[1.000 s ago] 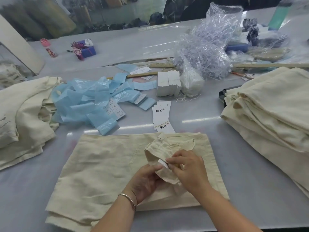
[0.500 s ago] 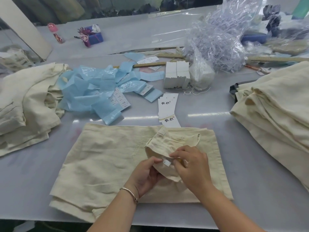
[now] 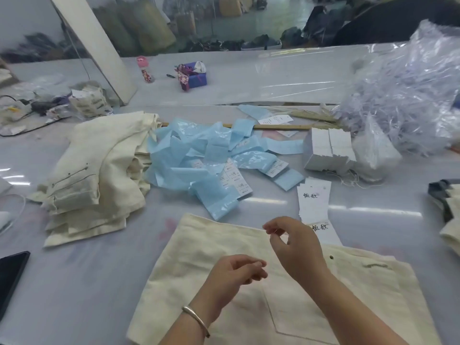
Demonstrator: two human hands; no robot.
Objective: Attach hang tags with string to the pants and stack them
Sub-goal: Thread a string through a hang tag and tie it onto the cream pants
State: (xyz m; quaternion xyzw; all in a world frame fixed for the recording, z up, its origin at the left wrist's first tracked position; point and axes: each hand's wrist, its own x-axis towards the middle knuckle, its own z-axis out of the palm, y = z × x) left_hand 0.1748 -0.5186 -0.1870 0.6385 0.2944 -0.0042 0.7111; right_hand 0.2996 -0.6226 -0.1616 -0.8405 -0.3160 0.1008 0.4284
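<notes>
Cream woven pants (image 3: 206,277) lying flat at lower centre, bottom edge cut off, right hand (image 3: 296,247) pinching something too thin to identify, left hand (image 3: 234,275) curling loosely, white card hang tags (image 3: 314,202) lying just above.

Two black brush-style Chinese characters, seemingly 恒欣, stand on the white hang tags (image 3: 314,200) fanned on the counter (image 3: 74,282), and again on the nearest tag (image 3: 322,229). The small white labels (image 3: 235,181) among the blue plastic strips (image 3: 189,155) carry printed lines too small to read.
</notes>
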